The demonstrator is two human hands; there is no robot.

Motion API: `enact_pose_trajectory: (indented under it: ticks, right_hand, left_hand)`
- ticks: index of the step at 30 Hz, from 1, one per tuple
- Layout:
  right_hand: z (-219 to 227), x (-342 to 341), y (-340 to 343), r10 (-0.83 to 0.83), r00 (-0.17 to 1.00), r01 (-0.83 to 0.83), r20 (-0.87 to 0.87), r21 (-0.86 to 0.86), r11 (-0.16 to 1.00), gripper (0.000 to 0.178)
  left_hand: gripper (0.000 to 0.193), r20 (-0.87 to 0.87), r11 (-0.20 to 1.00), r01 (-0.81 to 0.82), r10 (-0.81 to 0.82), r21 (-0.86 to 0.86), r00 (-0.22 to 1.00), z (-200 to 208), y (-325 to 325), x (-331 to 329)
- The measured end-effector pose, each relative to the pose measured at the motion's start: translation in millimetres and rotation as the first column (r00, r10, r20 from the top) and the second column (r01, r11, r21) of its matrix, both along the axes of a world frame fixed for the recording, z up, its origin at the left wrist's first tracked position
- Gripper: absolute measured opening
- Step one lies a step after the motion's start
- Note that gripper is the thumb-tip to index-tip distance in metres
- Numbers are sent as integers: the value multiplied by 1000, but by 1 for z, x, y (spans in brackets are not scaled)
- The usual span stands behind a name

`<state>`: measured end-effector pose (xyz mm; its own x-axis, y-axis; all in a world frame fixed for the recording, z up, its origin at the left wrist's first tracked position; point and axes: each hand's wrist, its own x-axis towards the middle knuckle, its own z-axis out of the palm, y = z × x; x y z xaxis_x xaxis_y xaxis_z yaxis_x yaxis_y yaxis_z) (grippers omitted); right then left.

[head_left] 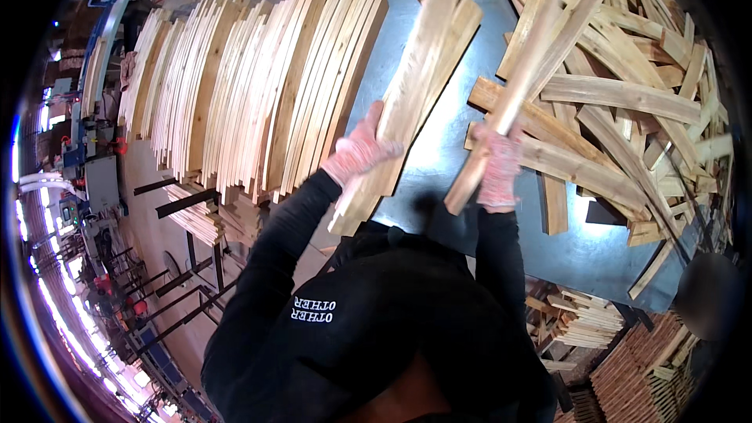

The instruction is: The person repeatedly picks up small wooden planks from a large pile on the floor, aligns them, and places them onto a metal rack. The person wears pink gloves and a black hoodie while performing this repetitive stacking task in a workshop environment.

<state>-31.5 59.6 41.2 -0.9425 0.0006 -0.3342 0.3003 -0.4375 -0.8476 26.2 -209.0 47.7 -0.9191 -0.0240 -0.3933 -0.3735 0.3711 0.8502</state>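
Observation:
Both of my hands wear pink-and-white speckled gloves. My left hand is closed on a pale wooden board, its thumb along the left edge and its fingers over the face. Under that board lies a second wooden board, slightly fanned out to the right. In my right hand is a narrow wooden slat, tilted up and away to the right and a little blurred. Its near end sticks out below my fingers, over the blue-grey metal tabletop.
At left, a row of wooden slats stands packed on edge, above black metal bars. A jumbled heap of boards covers the right side of the table. More wood is stacked low at right. Machinery lines the far left.

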Motion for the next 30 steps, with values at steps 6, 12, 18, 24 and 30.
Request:
enact_pose_trajectory:
  ticks: [6,12,18,24,30]
  right_hand:
    - [-21,-8,-70,206,976,-219,75,389,895,100]
    - [-61,-7,-1,311,930,-54,195,-765,642,55]
    - [-30,-6,18,373,921,-239,109,-598,765,60]
    - [-11,7,-6,287,955,-210,80,-504,838,54]
    - [-21,4,-36,344,921,-358,183,47,932,78]
  left_hand:
    - [123,138,765,249,-208,-594,968,14,54,18]
    - [132,276,662,246,-62,-708,959,24,74,45]
    - [110,316,955,7,91,-296,944,35,65,34]
    - [60,463,-97,-454,106,886,880,19,24,62]
    - [48,606,266,-686,328,677,725,-23,50,38]
